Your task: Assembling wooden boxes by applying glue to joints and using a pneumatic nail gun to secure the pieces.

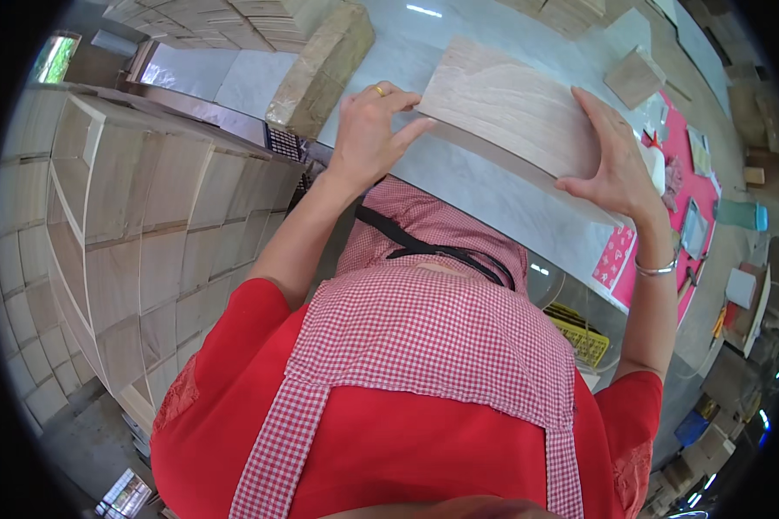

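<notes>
Both hands are on the pale wooden board (511, 108), which lies flat on the grey worktop (485, 195) near its front edge. The left hand (368, 130) presses its fingers against one short end, thumb tucked under the corner; the right hand (614, 164) cups the opposite end, fingers spread. Neither grip closes fully, they brace the board from both ends, likely to square it. A stack of wooden blocks (320, 69) sits just left, and shelved planks (138, 225) stand further left.
</notes>
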Demonstrator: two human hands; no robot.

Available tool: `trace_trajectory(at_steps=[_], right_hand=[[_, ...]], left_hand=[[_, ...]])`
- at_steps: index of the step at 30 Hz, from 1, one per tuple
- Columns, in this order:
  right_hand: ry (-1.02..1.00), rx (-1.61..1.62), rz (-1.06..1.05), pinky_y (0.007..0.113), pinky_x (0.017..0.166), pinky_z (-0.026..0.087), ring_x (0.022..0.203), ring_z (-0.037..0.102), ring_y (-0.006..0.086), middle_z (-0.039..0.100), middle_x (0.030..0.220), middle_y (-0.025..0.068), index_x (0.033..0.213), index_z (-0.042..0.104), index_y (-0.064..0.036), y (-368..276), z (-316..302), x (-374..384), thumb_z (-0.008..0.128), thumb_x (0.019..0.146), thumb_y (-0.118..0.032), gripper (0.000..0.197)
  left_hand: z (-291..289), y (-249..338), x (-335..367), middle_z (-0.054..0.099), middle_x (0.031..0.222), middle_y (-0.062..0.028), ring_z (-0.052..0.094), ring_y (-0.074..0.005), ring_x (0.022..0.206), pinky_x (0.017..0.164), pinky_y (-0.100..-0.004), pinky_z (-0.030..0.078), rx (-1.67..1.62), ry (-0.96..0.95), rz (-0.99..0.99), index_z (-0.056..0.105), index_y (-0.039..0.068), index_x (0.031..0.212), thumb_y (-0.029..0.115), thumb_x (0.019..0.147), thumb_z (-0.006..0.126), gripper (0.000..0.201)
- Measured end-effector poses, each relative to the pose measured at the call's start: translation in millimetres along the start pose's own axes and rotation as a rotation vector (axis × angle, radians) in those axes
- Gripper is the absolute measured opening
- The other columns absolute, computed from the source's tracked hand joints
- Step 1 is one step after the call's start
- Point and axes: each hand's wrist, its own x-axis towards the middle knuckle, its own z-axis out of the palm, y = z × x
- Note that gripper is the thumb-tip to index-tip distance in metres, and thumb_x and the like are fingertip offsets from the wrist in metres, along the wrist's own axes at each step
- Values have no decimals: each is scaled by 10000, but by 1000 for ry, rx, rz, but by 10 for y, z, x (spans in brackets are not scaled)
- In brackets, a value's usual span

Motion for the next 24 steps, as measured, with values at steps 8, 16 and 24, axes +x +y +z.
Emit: trace_trajectory(at_steps=[8,16,24], right_hand=[[-6,-23,0,457,1150,321,1342,433,363,458,1461,174,1487,365,-92,85,90,-3,871,563,-225,1062],[-5,-97,13,490,1161,315,1346,430,367,446,1469,185,1496,342,-112,97,191,-38,865,586,-231,1057],[43,-122,-23,485,1150,321,1314,463,353,479,1425,185,1471,373,-111,199,309,-28,859,636,-304,985]], left_hand=[[-65,40,72,692,869,-76,649,-251,825,802,-369,446,166,-54,88,751,42,942,199,790,784,221],[-87,79,104,678,834,-32,629,-223,808,816,-364,412,229,-68,120,757,68,934,236,799,775,216],[-78,78,129,674,822,-52,631,-234,793,794,-364,420,178,-109,73,753,50,924,220,799,776,212]])
